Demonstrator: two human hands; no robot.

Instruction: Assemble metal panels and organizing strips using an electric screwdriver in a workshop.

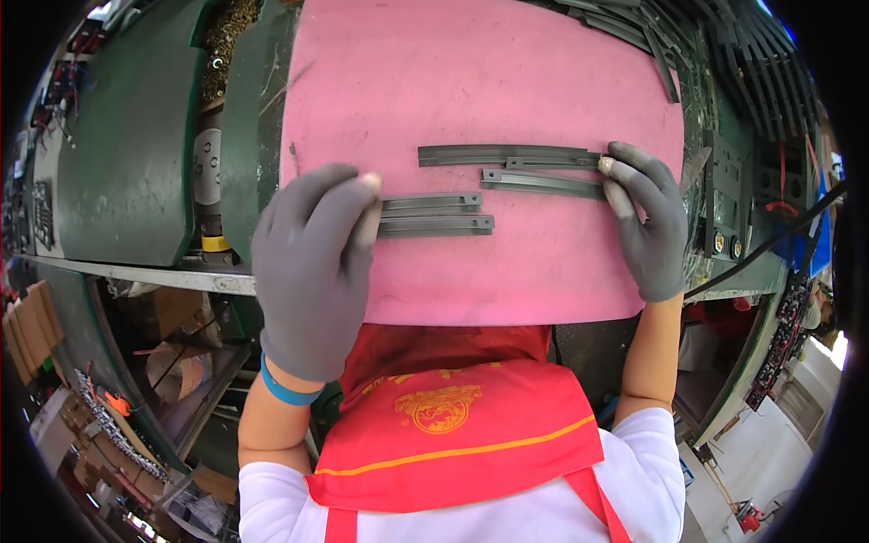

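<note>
Both my hands wear grey gloves with pale fingertips. My left hand [312, 262] is closed at the left ends of two short dark grey strips [434, 224], which lie side by side; its fingers hide those ends. Across the pink mat, my right hand [650, 222] pinches the right end of a long dark strip [502, 156]. Just below that one, a second slotted strip [541, 185] slants down to the right, its end meeting my right fingers. Small holes show near the free ends of several strips.
A pink mat [471, 281] covers the work surface in front of me. Dark strips [625, 27] are heaped at its far right corner, with more stacked strips [765, 72] beyond. Green machine panels [127, 136] stand on the left. A black cable [769, 237] crosses on the right.
</note>
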